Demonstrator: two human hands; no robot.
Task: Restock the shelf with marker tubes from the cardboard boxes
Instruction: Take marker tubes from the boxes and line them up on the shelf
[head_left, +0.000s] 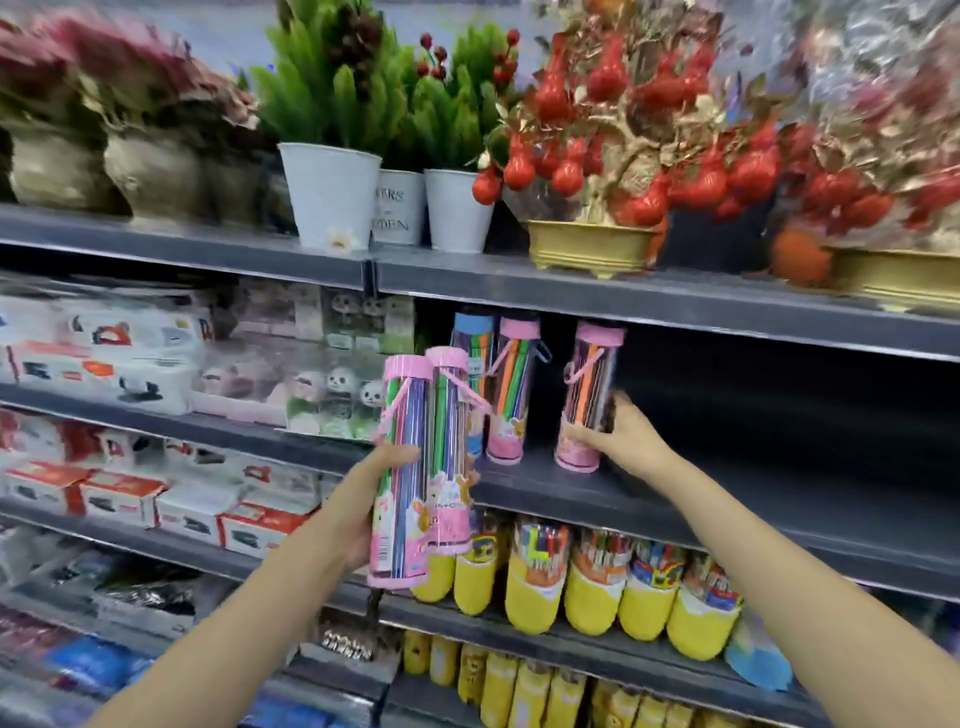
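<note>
2 marker tubes (415, 467) in left grip (363, 499)

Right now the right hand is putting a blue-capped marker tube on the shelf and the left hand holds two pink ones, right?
Not quite. The head view shows the right hand gripping a pink-capped marker tube, standing on the shelf. The blue-capped tube already stands further left. The left hand does hold two pink tubes.
</note>
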